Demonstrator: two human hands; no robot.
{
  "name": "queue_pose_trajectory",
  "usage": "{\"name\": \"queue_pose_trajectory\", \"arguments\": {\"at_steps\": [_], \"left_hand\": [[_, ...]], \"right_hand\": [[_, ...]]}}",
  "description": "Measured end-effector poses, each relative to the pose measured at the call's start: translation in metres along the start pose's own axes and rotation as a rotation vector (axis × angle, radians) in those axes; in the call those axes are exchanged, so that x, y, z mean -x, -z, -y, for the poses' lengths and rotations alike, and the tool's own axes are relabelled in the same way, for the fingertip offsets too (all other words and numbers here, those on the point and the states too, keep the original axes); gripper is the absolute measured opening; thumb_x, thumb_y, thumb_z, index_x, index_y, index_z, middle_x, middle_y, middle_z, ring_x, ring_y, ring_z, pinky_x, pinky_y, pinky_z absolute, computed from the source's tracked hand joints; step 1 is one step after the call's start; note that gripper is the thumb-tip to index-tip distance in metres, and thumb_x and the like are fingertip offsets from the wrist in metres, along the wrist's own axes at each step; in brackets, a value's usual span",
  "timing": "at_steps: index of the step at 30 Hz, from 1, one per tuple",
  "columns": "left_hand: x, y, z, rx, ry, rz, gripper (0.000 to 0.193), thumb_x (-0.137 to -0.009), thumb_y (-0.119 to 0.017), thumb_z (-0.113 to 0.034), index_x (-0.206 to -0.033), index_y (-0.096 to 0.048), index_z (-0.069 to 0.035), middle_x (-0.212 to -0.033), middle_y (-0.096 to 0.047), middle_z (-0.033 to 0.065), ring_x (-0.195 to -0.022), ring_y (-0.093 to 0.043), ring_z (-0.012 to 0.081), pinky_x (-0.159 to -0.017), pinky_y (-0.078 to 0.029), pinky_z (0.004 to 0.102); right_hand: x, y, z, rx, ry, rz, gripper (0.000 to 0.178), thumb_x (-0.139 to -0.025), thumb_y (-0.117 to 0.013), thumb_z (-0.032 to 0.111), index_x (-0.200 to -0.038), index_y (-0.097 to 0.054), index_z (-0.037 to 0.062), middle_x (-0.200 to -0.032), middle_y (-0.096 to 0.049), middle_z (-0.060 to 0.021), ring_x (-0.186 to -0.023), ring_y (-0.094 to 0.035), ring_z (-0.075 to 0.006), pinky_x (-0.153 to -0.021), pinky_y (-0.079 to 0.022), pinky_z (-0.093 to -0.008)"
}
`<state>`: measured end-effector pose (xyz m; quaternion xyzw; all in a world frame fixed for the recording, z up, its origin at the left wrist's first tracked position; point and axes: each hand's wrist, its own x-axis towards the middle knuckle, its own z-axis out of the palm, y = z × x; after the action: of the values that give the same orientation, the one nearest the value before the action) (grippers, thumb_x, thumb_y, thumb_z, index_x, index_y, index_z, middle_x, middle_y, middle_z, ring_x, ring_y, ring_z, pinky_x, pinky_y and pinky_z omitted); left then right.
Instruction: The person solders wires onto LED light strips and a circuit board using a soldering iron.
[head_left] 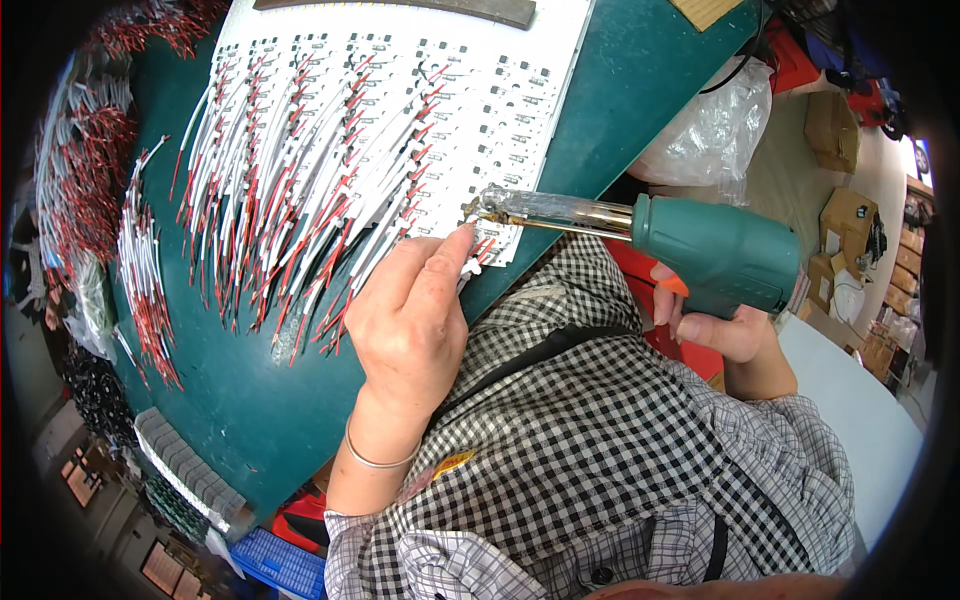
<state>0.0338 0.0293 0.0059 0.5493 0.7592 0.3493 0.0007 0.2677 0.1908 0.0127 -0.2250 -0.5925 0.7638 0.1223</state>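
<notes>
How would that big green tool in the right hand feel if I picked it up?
The green tool looks rigid, given its straight front and hard-looking casing. It would probably feel back-heavy, as the casing is far bulkier than the slim front. Set down, it might roll, since the casing looks rounded.

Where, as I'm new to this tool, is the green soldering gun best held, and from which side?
Probably under its thick green body, near the orange trigger, coming from the right: the slim metal barrel points left toward the white board. The right hand holds it there.
</notes>
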Motion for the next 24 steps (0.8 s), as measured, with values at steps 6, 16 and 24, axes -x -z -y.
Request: {"name": "queue_pose_trajectory", "arguments": {"at_steps": [6, 16, 24], "left_hand": [[-0.001, 0.000, 0.000, -0.018, -0.055, 0.007, 0.032, -0.067, -0.060, 0.013, -0.096, -0.067, 0.002, -0.075, -0.062, 0.0106, -0.063, -0.061, 0.0231, -0.054, -0.049, 0.0320], [0.001, 0.000, -0.002, -0.056, -0.008, 0.020, 0.045, -0.061, -0.056, 0.018, -0.097, -0.070, -0.004, -0.077, -0.063, 0.0088, -0.063, -0.061, 0.0214, -0.056, -0.049, 0.0299], [-0.004, 0.000, 0.000, 0.134, 0.053, 0.064, 0.034, -0.066, -0.059, 0.015, -0.095, -0.068, 0.000, -0.075, -0.061, 0.0102, -0.062, -0.061, 0.0225, -0.053, -0.049, 0.0307]], "right_hand": [[-0.005, 0.013, -0.016, 0.233, 0.338, 0.181, 0.062, -0.073, -0.074, 0.016, -0.123, -0.046, -0.0071, -0.086, -0.061, -0.0163, -0.060, -0.058, -0.0178, -0.049, -0.048, -0.0248], [0.012, 0.008, 0.011, -0.167, 0.047, -0.129, 0.052, -0.071, -0.073, 0.010, -0.116, -0.054, -0.0090, -0.114, -0.058, -0.0199, -0.074, -0.063, -0.0211, -0.052, -0.051, -0.0275], [0.024, 0.010, 0.012, -0.157, -0.028, -0.075, 0.049, -0.073, -0.069, 0.005, -0.118, -0.054, -0.0080, -0.108, -0.060, -0.0166, -0.077, -0.062, -0.0196, -0.061, -0.051, -0.0276]]}}
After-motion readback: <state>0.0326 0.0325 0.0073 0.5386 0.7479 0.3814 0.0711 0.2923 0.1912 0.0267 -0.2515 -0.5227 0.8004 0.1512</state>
